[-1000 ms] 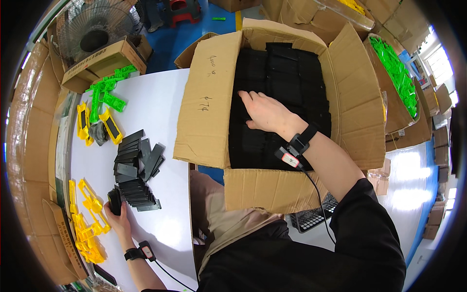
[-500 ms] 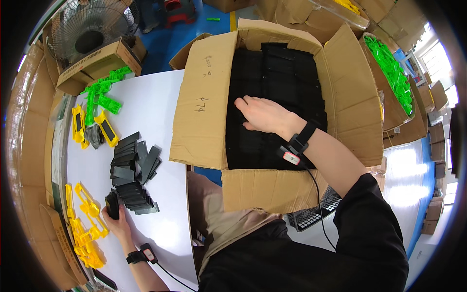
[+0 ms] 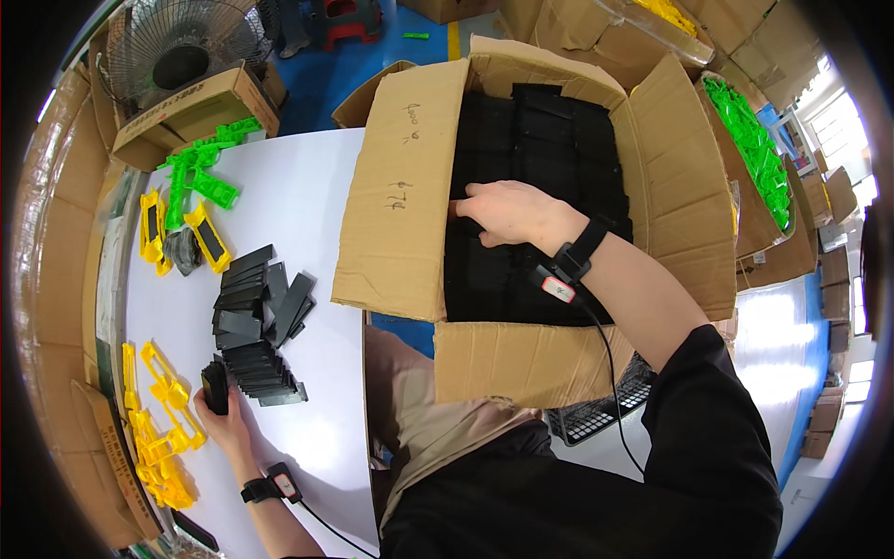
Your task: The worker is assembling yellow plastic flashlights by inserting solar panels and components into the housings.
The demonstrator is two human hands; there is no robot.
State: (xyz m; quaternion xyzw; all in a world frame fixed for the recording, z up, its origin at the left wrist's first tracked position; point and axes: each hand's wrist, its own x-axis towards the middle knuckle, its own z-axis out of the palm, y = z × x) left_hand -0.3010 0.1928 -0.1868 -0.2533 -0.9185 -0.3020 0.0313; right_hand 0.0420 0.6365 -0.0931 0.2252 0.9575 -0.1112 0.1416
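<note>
On the table's left part, my left hand (image 3: pixel 223 427) is closed around a small stack of black plastic strips (image 3: pixel 215 388). Next to it a row of similar thin black strips (image 3: pixel 265 375) leans in a line, with more strips fanned loosely farther back. My right hand (image 3: pixel 521 214) is inside a large cardboard box (image 3: pixel 391 200), over the densely packed black pieces (image 3: pixel 535 270) that fill it. Its thumb and fingers are apart and bent down by the box's left wall. The fingertips are partly hidden, and nothing shows between them.
Yellow plastic frames (image 3: pixel 163 438) lie along the table's left side. Behind them are yellow holders with black inserts (image 3: pixel 212 238), a grey roll (image 3: pixel 182 252) and green plastic parts (image 3: pixel 200 177). A fan (image 3: pixel 182 56) stands at the far left; green parts (image 3: pixel 745 140) fill a box at right.
My right hand's fingers have dipped lower against the black pieces by the left wall. The left hand keeps its hold on the strips. The whole view has shifted slightly.
</note>
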